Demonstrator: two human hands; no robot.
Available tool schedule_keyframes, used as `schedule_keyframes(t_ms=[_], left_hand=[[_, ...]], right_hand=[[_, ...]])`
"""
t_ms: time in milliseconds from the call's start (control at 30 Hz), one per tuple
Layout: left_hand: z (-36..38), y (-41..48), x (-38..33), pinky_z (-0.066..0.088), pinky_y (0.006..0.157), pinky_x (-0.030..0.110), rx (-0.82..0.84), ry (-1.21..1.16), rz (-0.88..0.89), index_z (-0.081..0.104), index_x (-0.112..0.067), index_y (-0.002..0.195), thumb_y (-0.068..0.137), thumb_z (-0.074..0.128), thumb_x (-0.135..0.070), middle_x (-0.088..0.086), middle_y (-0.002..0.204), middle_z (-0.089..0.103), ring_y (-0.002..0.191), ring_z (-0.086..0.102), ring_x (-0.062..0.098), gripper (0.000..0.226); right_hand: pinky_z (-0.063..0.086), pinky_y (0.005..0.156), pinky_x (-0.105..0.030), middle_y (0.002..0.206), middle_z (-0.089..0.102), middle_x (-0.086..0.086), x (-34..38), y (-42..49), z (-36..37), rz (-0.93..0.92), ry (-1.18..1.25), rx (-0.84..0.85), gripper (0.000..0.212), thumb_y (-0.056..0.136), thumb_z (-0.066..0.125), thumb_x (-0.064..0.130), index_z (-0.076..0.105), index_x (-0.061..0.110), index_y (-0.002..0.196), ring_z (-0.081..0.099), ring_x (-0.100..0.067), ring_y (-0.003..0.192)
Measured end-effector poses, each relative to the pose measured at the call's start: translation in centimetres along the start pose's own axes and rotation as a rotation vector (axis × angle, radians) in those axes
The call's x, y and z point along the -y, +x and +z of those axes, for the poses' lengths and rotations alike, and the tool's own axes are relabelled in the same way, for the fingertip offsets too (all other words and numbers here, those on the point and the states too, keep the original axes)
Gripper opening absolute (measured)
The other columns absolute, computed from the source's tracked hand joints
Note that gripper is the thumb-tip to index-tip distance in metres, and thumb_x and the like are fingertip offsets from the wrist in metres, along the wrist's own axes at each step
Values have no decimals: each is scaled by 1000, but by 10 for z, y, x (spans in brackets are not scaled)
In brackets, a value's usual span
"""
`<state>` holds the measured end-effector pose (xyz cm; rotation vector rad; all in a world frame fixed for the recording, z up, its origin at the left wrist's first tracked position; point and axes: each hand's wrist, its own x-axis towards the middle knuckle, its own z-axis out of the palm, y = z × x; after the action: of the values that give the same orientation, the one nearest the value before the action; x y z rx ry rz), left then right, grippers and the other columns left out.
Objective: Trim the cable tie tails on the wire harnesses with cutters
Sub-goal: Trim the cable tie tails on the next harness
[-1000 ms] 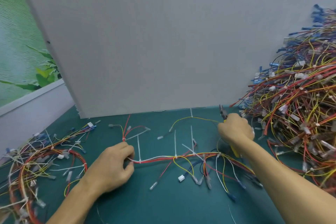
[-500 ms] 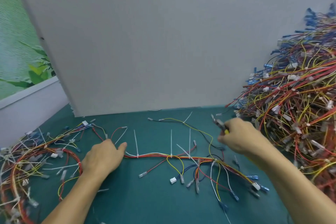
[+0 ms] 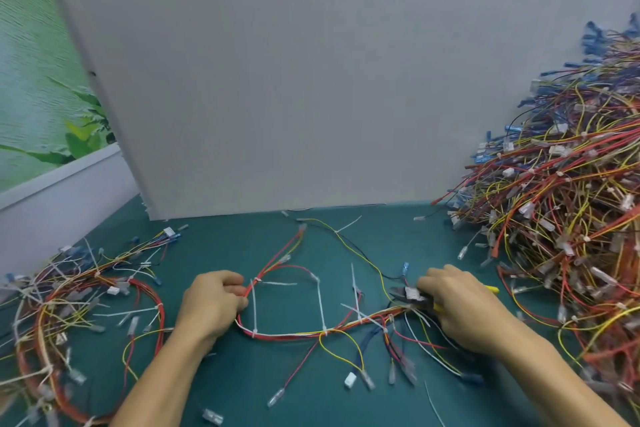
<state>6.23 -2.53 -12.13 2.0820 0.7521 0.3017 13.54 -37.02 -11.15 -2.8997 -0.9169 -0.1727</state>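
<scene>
A red, yellow and white wire harness [image 3: 298, 334] lies curved on the green table between my hands. Several white cable tie tails [image 3: 320, 302] stick up from it. My left hand [image 3: 211, 305] grips the harness at its left end, fingers curled round the red wires. My right hand [image 3: 457, 305] holds yellow-handled cutters [image 3: 412, 298], whose dark jaws point left at the harness's right end, close to a tie there. Whether the jaws touch the tie I cannot tell.
A tall heap of harnesses [image 3: 568, 218] fills the right side. A smaller pile of harnesses [image 3: 69, 308] lies at the left. A grey board [image 3: 277, 80] stands upright behind the work area. Loose terminals and cut tie tails dot the green table [image 3: 242, 385].
My right hand has come down and towards me, bringing the cutters to the harness's right end. My left hand has closed round the left end, and the harness now bends into a curve.
</scene>
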Motion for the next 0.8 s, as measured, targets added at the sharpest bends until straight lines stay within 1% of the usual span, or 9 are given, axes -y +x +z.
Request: schedule_keyframes(t_ms=[133,267,300,367,467,533,600,700,800], left_hand=[[1,-5,7,52,84,32,-55,-25,53,71,-8,103,73,71,9,-3,80,71,83,67,18,34],[7,-6,6,45,75,25,-156,75,111,72,-13,98,75,71,-2,-9,72,68,82,65,15,26],[8,-6,4,46,76,26,-167,115,116,72,-15,98,76,72,-5,-9,73,68,83,65,16,24],[9,-7,1,48,82,29,-172,169,123,71,-17,98,77,73,-12,-8,75,67,90,65,18,22],[9,-7,-1,48,87,31,-164,196,131,70,-20,99,78,72,-19,-10,76,65,95,64,18,21],[8,-7,0,48,87,31,-164,201,132,70,-20,99,78,73,-21,-10,76,65,95,64,19,22],[7,-6,1,48,88,33,-172,199,125,70,-20,100,79,73,-23,-10,77,65,96,64,20,21],[5,-6,2,48,87,33,-179,215,117,70,-21,99,80,71,-26,-12,76,63,97,63,21,20],[5,-7,2,49,87,33,-185,245,114,69,-23,98,79,70,-28,-13,76,62,99,63,23,19]], right_hand=[[34,73,-32,94,50,8,-2,0,6,12,24,-28,23,84,45,8,38,29,79,45,-20,93],[36,74,-32,91,47,11,-3,2,7,14,100,-13,18,91,49,13,44,27,79,44,-17,92],[38,76,-32,90,45,11,-4,2,5,11,116,2,15,92,50,16,47,25,81,44,-16,93],[39,80,-32,89,44,11,-6,3,0,-4,141,57,10,93,54,22,51,22,83,46,-17,95],[36,75,-28,87,47,9,-9,3,-11,-12,196,129,15,88,63,26,51,23,79,49,-17,89],[40,75,-28,87,55,9,-14,1,-21,36,265,108,12,86,68,28,58,22,81,53,-14,86],[44,77,-26,87,62,10,-21,-3,-28,91,320,64,8,85,71,31,66,25,87,58,-9,86],[45,73,-23,82,65,12,-25,-5,-33,133,345,63,7,84,72,29,65,31,82,59,-3,81],[45,74,-27,85,63,8,-20,-3,-27,129,291,109,9,85,70,32,65,24,87,58,-9,84]])
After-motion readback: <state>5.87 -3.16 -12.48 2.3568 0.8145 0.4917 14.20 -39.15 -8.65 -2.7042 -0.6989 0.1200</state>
